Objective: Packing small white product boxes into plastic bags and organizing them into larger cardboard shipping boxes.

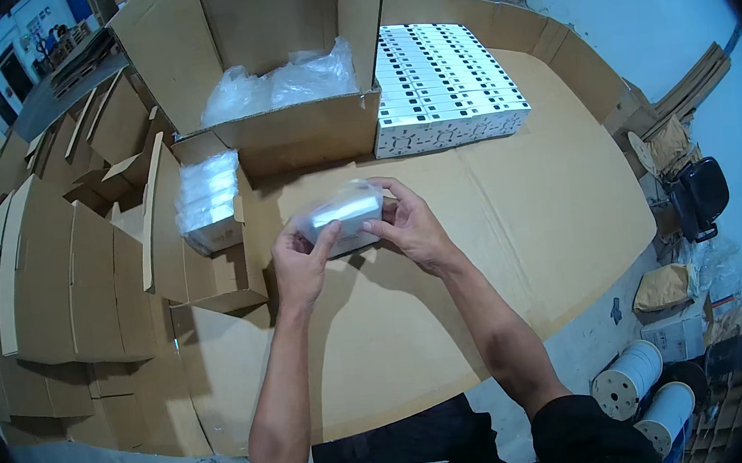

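Between my two hands, above the cardboard-covered table [419, 344], is a small white box in a clear plastic bag [346, 213]. My left hand [299, 255] grips its left end, thumb on the near face. On the right end, my right hand [409, 227] holds it with thumb and fingers closed. The fingers behind the box are partly hidden. Left of my hands stands an open narrow carton [232, 298], its far part filled with several plastic-wrapped white boxes [209, 199]. Beyond my hands, a larger open carton [289, 136] holds a heap of clear plastic bags [283, 85].
Stacked rows of white printed boxes [446, 88] stand at the far right of the big carton. Many folded open cartons [50, 274] crowd the left side. A cardboard rim [540, 28] borders the table's far right. Cable spools [626, 381] and a black chair [700, 197] are on the right.
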Available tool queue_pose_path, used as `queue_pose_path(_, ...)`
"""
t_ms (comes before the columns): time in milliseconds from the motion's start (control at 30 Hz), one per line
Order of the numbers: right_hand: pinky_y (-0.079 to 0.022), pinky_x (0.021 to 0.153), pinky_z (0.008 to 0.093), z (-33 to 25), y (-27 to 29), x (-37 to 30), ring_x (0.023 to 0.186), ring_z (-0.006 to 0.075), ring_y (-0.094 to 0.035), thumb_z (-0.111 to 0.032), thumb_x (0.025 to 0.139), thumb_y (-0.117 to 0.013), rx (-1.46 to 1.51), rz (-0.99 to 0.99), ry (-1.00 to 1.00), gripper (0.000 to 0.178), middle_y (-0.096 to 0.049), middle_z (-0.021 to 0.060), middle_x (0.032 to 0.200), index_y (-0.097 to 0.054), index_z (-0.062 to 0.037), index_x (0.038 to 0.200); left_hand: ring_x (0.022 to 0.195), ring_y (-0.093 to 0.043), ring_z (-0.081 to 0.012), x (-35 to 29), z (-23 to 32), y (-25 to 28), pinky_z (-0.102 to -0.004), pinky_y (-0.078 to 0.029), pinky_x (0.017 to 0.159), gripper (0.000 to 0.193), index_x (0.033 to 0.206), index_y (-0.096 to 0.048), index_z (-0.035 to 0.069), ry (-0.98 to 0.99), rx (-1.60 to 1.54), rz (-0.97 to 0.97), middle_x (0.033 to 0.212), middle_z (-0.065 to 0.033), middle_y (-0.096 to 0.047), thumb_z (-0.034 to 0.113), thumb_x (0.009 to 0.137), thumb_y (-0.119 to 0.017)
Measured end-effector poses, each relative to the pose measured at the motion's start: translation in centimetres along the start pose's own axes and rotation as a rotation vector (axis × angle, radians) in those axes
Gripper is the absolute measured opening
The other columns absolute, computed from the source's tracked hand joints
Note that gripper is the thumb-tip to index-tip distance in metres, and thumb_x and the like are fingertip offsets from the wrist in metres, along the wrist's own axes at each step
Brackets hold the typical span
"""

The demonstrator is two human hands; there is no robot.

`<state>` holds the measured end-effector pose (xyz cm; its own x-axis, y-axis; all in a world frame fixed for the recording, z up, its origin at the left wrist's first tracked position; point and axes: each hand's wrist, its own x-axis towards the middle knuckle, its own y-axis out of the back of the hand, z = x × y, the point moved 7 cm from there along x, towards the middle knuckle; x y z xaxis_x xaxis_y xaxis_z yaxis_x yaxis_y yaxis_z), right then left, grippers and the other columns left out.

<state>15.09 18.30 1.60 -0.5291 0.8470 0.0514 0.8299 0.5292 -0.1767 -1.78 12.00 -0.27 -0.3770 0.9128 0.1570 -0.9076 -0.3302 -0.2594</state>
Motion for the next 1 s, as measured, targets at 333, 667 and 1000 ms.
queue_pose_path(333,-0.057,0.08,0.0277,1.2,2.1,0.2,0.095,0.0097,-0.065,-0.014,0.1,-0.067,0.097,0.102,0.055,0.025,-0.073,0.0063,0.106,-0.07,0.0022,0.12,0.094,-0.064,-0.0088,-0.1,0.0,-0.2,-0.0265,-0.053,0.084,0.023,0.116,-0.072,0.001,0.033,0.031,-0.061,0.104,-0.0024,-0.071,0.014,0.097,-0.074)
queue_pose_path(667,-0.056,0.093,0.0286,-0.2,0.4,-0.3,0.104,0.0136,-0.066,-0.005,0.095,-0.071,-0.012,-0.008,0.017,0.029,-0.072,0.0102,0.116,-0.069,0.003,0.123,0.082,-0.059,-0.0053,-0.2,0.2,-0.4,-0.0198,-0.047,0.072,0.021,0.113,-0.074,0.003,0.043,0.017,-0.025,0.097,0.0,-0.071,0.013,0.095,-0.076)
queue_pose_path(1000,-0.054,0.085,0.0314,-0.4,1.4,-0.2,0.096,0.0123,-0.064,-0.004,0.096,-0.069,-0.035,0.024,0.112,0.008,-0.073,0.0149,0.111,-0.063,0.0003,0.092,0.077,-0.055,-0.0037,-0.1,0.8,-0.1,-0.0218,-0.044,0.066,0.014,0.1,-0.071,0.004,-0.018,0.087,0.006,0.088,0.0005,-0.066,0.013,0.093,-0.078)
